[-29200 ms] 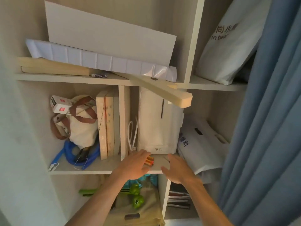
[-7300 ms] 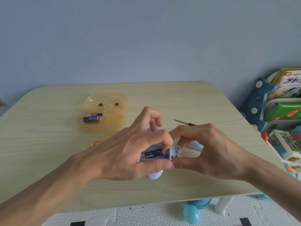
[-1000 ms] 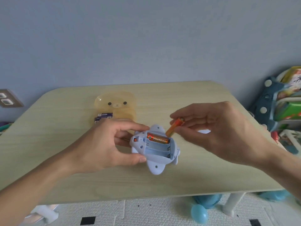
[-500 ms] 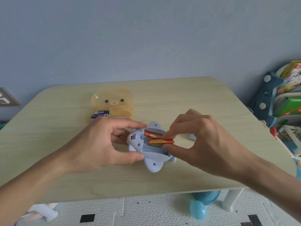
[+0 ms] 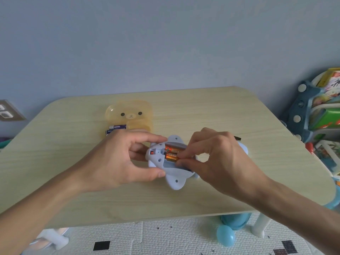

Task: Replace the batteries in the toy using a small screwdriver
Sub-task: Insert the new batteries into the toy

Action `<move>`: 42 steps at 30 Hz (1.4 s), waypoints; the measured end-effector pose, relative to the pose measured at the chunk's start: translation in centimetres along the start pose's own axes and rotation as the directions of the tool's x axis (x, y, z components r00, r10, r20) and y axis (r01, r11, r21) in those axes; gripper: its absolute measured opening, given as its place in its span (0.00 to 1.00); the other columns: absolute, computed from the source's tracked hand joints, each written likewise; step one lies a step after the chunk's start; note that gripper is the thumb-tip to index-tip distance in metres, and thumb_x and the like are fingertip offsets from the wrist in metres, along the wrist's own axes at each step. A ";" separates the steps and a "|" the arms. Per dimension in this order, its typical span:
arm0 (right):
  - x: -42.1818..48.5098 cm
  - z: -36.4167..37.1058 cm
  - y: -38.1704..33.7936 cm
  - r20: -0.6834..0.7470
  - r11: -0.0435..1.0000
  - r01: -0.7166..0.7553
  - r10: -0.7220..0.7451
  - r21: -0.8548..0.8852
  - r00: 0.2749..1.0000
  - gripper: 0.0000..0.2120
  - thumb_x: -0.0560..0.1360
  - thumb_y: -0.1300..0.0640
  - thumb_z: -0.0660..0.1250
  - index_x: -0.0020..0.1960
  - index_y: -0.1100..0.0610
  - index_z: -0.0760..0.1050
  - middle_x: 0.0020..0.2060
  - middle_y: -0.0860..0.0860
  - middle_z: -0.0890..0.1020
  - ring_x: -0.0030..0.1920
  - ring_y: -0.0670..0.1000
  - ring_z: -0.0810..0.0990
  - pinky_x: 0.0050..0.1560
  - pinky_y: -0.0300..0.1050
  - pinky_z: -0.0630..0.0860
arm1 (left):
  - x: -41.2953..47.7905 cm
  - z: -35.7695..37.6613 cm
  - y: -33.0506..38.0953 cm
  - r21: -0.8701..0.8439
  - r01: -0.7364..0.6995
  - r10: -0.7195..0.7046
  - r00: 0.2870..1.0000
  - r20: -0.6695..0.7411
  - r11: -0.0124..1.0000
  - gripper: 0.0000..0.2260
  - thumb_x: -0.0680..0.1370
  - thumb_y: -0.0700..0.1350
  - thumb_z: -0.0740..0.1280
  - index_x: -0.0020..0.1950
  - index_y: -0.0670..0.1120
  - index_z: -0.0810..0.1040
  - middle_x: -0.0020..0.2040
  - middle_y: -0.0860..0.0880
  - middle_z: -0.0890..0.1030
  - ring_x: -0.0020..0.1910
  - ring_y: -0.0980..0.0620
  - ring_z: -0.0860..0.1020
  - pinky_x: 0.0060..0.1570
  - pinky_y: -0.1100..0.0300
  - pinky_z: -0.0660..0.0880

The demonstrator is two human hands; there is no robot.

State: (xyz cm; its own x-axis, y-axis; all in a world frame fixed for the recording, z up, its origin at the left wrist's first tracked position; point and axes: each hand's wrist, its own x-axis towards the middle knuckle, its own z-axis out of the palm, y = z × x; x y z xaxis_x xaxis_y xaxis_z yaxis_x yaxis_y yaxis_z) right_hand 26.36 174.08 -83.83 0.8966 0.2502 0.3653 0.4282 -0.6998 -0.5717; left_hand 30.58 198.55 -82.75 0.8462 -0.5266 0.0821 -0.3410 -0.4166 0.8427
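Observation:
A pale blue plastic toy (image 5: 175,178) lies underside up on the wooden table (image 5: 202,111), its battery bay uncovered. Two orange batteries (image 5: 172,152) lie side by side in the bay. My left hand (image 5: 121,161) grips the toy's left end between thumb and fingers. My right hand (image 5: 217,159) reaches in from the right, its fingertips pinching and pressing the nearer orange battery into its slot. Behind my right hand only the dark tip of the small screwdriver (image 5: 237,138) shows.
A translucent yellow bear-face box (image 5: 129,115) sits at the back left, with two blue-and-white batteries (image 5: 116,128) beside it. A pale blue piece (image 5: 243,147) peeks from behind my right hand. A toy shelf (image 5: 316,115) stands to the right; blue balls (image 5: 226,237) lie on the floor mat.
A second ago my right hand held the orange battery above the toy. It has since lowered it into the bay beside the first one and now presses it down.

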 end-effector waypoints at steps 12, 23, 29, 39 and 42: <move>1.2 1.8 -1.1 -0.063 0.998 -0.047 0.049 0.041 0.997 0.05 0.73 0.50 0.77 0.48 0.49 0.87 0.41 0.42 0.84 0.39 0.40 0.77 0.41 0.26 0.69 | -1.2 -7.9 -0.4 0.010 -0.013 0.015 0.975 -0.222 1.000 0.28 0.63 0.46 0.85 0.60 0.64 0.86 0.55 0.54 0.90 0.51 0.51 0.90 0.59 0.56 0.84; 4.3 9.7 -4.7 0.195 0.994 0.090 -0.101 0.067 0.976 0.11 0.74 0.42 0.72 0.50 0.46 0.88 0.43 0.48 0.84 0.45 0.51 0.79 0.49 0.48 0.77 | -5.4 -10.7 -2.3 0.016 0.009 -0.005 0.966 -0.257 1.000 0.30 0.63 0.40 0.82 0.61 0.62 0.86 0.58 0.51 0.88 0.53 0.51 0.90 0.59 0.59 0.83; 3.7 6.8 -2.5 0.227 0.993 0.079 -0.097 0.085 0.969 0.05 0.73 0.48 0.77 0.49 0.44 0.89 0.39 0.40 0.82 0.38 0.37 0.75 0.45 0.27 0.68 | -5.4 -10.1 -2.7 0.035 0.021 -0.012 0.972 -0.236 0.999 0.30 0.63 0.41 0.82 0.65 0.54 0.85 0.57 0.50 0.87 0.54 0.48 0.89 0.60 0.57 0.83; 0.3 0.3 1.2 0.059 0.995 -0.092 0.090 0.040 0.994 0.03 0.70 0.47 0.78 0.44 0.40 0.88 0.34 0.42 0.84 0.40 0.40 0.77 0.39 0.30 0.70 | -2.2 -4.9 -2.2 0.021 0.018 -0.015 0.994 -0.107 1.000 0.30 0.63 0.44 0.83 0.66 0.51 0.84 0.60 0.51 0.87 0.57 0.53 0.88 0.60 0.58 0.83; -0.2 -1.2 1.7 0.000 0.989 -0.122 0.122 0.085 0.992 0.05 0.70 0.45 0.76 0.46 0.42 0.88 0.37 0.38 0.84 0.38 0.44 0.78 0.36 0.35 0.73 | -1.4 -3.2 -2.2 -0.002 0.024 -0.024 0.996 -0.089 1.000 0.31 0.64 0.44 0.85 0.66 0.53 0.84 0.58 0.51 0.88 0.56 0.52 0.89 0.60 0.55 0.83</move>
State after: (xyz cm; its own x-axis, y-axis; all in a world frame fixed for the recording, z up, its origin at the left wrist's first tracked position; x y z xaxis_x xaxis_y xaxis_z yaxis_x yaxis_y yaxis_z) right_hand 26.78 172.09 -84.01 0.9423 0.1630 0.2923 0.3238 -0.6653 -0.6727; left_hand 31.43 202.60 -82.99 0.8872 -0.4484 0.1091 -0.3201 -0.4278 0.8453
